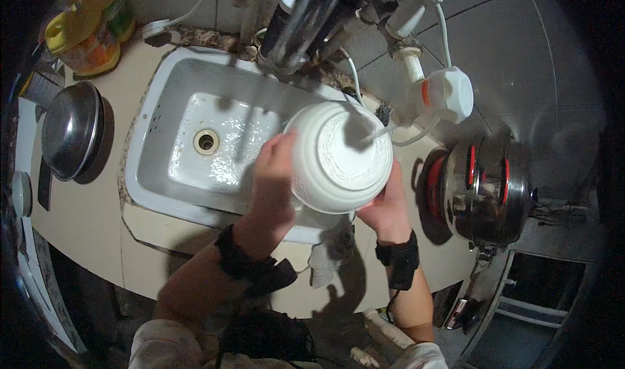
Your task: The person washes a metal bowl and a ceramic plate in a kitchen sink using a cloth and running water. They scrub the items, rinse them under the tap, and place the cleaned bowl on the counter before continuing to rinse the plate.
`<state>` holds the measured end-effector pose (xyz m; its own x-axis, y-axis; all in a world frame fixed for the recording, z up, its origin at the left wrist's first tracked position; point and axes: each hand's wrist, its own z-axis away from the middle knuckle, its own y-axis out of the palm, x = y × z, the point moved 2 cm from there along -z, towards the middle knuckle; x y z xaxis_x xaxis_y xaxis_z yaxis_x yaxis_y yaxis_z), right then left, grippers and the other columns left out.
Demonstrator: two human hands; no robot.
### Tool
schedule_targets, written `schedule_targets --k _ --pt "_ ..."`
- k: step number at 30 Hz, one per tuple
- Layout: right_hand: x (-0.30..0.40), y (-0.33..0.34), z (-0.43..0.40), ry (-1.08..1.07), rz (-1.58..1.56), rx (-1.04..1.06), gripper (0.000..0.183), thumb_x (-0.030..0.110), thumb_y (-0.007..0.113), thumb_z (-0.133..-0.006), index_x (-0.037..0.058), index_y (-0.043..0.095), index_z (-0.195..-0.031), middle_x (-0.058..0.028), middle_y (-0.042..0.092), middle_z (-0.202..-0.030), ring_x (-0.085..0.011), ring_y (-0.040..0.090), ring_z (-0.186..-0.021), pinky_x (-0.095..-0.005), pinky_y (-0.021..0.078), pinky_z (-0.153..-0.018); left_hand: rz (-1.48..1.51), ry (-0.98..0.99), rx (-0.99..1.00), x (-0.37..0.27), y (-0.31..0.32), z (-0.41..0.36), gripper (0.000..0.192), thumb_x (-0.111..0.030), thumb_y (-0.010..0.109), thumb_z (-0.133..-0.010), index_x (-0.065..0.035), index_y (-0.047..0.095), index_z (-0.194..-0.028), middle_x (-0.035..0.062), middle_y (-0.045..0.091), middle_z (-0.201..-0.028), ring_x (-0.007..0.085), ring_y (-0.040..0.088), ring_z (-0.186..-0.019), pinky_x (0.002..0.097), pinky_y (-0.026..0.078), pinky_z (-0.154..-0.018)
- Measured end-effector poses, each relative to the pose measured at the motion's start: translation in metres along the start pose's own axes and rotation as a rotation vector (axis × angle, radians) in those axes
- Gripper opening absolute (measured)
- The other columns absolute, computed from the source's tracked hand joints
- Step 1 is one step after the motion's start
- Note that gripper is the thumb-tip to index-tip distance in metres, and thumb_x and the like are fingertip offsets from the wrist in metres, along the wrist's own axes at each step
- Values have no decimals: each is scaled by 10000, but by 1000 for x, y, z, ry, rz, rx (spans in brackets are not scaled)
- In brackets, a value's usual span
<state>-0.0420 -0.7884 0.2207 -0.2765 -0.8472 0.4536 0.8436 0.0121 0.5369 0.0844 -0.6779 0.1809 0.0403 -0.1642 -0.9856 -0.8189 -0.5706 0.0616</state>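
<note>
A white bowl (307,174) is held upside down between my two hands, its ringed base turned up. My left hand (273,174) grips its left side, and my right hand (390,203) holds it from the lower right. Water runs from the white faucet filter (447,95) onto the base. The bowl is above the right part of the white sink (156,198), whose drain (206,142) is uncovered and whose floor glistens wet. A grey cloth (332,254) hangs over the sink's front rim, below the bowl.
At the left of the counter (166,232) are a metal bowl (71,130) and yellow-lidded containers (83,42). A dark cylinder (307,27) rises behind the sink. Pots with red handles (488,193) stand at the right, near a long metal handle (464,296).
</note>
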Motion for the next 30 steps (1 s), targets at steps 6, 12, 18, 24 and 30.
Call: schedule_targets --k 6,12,18,24,30 --pt "-6 2 -4 -9 -3 -21 384 384 368 -893 94 522 -1093 -36 563 -1104 -183 549 -1000 -350 462 -856 900 -557 -592 30 20 -20 370 -290 372 -919 42 534 -913 98 586 -834 149 554 -731 267 442 -678" --pt "-3 6 20 -196 75 -95 365 280 484 -854 68 465 -1151 -41 550 -1110 -193 538 -1012 -329 449 -872 856 -717 -602 22 34 -31 352 -253 355 -921 46 534 -873 116 587 -826 156 555 -687 297 449 -630" --pt "22 -23 21 -405 524 -72 459 -20 602 -705 30 465 -1139 -47 551 -1118 -115 526 -998 -221 427 -828 966 -633 -529 -5 46 -21 346 -283 392 -912 39 510 -959 114 585 -883 159 575 -777 293 465 -673" --pt "23 -15 19 -369 602 -29 579 -103 608 -601 9 452 -1147 -34 551 -1105 -104 506 -995 -203 388 -829 1116 -552 -405 -20 53 -2 356 -267 532 -858 13 485 -1073 100 573 -985 163 566 -875 291 455 -752" --pt "16 6 37 -659 1532 10 463 -44 620 -654 4 498 -1098 -54 591 -1035 -109 564 -893 -247 440 -807 1170 -534 -30 -16 47 11 347 -211 571 -839 -6 475 -1102 92 549 -1067 161 530 -985 301 433 -854"
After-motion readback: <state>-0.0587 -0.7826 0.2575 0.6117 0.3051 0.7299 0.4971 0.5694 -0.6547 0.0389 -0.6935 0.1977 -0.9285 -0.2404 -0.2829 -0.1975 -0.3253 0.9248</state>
